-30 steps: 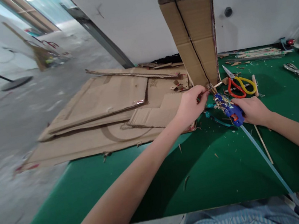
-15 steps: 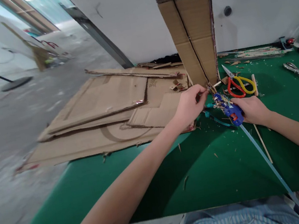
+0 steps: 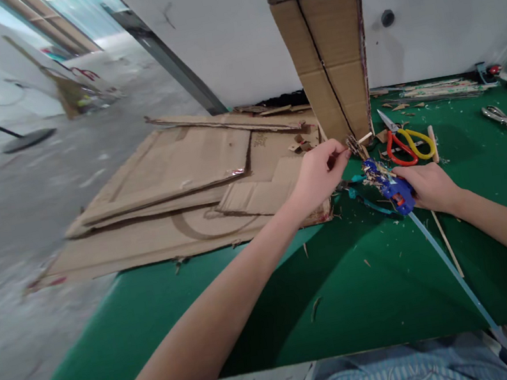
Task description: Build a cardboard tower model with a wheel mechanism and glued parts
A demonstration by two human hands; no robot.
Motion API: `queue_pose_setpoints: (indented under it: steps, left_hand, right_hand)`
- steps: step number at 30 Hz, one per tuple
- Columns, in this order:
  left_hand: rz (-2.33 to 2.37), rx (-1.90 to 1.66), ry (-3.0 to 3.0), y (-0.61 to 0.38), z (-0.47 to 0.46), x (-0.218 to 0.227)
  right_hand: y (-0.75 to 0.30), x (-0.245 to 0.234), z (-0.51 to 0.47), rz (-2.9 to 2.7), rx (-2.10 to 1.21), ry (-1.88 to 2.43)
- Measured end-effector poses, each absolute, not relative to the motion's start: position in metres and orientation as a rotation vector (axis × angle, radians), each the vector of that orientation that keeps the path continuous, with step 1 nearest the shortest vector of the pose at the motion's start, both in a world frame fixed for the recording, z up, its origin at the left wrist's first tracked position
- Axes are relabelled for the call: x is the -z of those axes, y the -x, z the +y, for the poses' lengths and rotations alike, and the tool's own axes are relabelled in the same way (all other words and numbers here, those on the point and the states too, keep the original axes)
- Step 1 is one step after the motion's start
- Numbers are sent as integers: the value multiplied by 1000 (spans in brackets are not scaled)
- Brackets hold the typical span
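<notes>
A blue glue gun (image 3: 391,186), crusted with scraps, lies in the right hand (image 3: 428,186), fingers wrapped around its grip, nozzle toward a small wooden stick (image 3: 357,145). The left hand (image 3: 317,176) pinches that stick between thumb and fingertips at the foot of an upright cardboard panel (image 3: 325,54). Just right of the panel lie scissors (image 3: 404,142); flat cardboard sheets (image 3: 176,190) spread to its left, overhanging the green mat's (image 3: 235,310) edge. In front of the panel, toward the person, the mat holds only small scraps.
</notes>
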State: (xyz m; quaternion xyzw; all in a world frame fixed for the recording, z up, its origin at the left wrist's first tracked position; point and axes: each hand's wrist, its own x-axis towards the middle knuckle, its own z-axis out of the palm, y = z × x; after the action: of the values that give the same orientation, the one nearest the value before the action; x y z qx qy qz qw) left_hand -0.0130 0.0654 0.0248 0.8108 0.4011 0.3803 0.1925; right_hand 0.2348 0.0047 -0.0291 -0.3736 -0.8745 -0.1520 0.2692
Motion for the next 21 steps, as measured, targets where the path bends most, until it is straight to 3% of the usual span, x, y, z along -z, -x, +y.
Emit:
queue_pose_setpoints:
  steps: [10, 21]
  left_hand:
    - [1042, -1061, -2249, 8, 60, -16]
    - [1147, -1184, -2594, 9, 58, -4]
  right_hand:
    - [-235, 30, 4, -2346, 398, 1023]
    - [-235, 31, 5, -2351, 428, 1001]
